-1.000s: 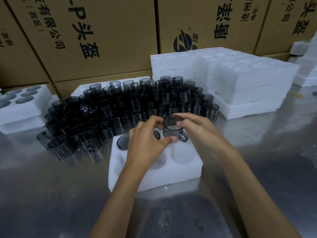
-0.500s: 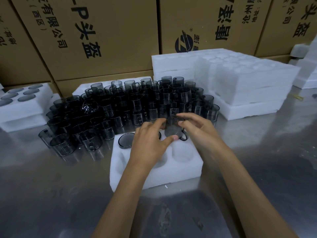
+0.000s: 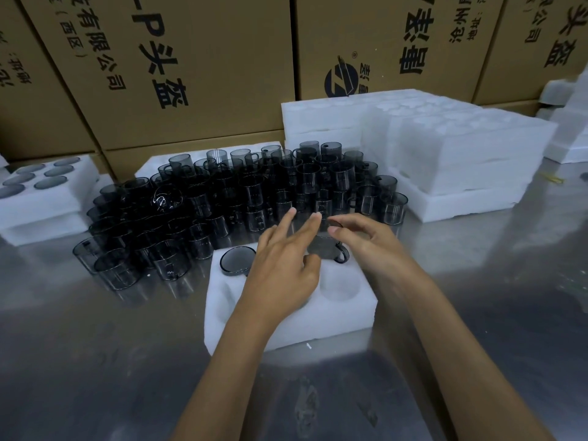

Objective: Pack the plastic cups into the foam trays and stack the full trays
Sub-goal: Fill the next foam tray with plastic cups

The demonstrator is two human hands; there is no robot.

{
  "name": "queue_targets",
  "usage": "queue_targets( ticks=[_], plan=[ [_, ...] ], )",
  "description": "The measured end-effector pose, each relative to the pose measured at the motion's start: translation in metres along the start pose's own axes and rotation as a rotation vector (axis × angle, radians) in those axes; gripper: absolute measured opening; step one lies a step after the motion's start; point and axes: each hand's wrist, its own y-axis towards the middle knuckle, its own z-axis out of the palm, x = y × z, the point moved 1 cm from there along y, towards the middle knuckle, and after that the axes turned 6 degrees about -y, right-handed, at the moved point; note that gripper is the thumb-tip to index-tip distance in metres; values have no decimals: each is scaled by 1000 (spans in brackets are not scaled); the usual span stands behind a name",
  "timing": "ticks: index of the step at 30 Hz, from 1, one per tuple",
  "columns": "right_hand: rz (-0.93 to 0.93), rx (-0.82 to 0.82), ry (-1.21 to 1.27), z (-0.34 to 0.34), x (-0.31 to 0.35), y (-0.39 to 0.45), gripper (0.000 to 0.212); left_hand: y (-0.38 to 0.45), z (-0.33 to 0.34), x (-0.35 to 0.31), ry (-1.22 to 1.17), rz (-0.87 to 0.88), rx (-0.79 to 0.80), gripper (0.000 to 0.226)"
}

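Note:
A white foam tray (image 3: 286, 319) with round holes lies on the steel table in front of me. A dark smoky plastic cup (image 3: 238, 261) sits in its back-left hole. A second cup (image 3: 327, 249) sits low in the back-right hole, its handle pointing right. My left hand (image 3: 283, 268) hovers over the tray's middle with index and middle fingers straight, its thumb near that cup. My right hand (image 3: 366, 243) is just above and to the right of the cup, fingers loosely bent and apart from it. The front holes are bare.
Several loose dark cups (image 3: 241, 198) crowd the table behind the tray. A filled foam tray (image 3: 73, 198) rests on another at the left. Stacks of foam trays (image 3: 461, 160) stand at the back right. Cardboard boxes (image 3: 191, 58) wall the back.
The cup that both hands held above the tray has gone down into the back-right hole. My right hand has let go of it, and my left fingers have straightened.

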Motion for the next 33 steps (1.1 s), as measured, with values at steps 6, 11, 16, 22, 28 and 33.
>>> queue_targets(
  ticks=[6, 11, 16, 22, 28, 33],
  plan=[
    [33, 65, 35, 2, 0, -1, 23, 3, 2, 4, 61, 21, 96, 60],
    [69, 125, 12, -1, -1, -6, 23, 3, 3, 4, 6, -5, 106, 58],
    [101, 164, 41, -6, -6, -8, 24, 3, 5, 5, 15, 0, 142, 49],
    [158, 189, 131, -8, -8, -7, 27, 3, 3, 4, 26, -19, 57, 41],
    [137, -8, 158, -6, -9, -4, 28, 5, 0, 8, 62, -116, 102, 37],
    [87, -589, -429, -35, -26, 10, 54, 3, 3, 9, -63, -194, 83, 37]
  ],
)
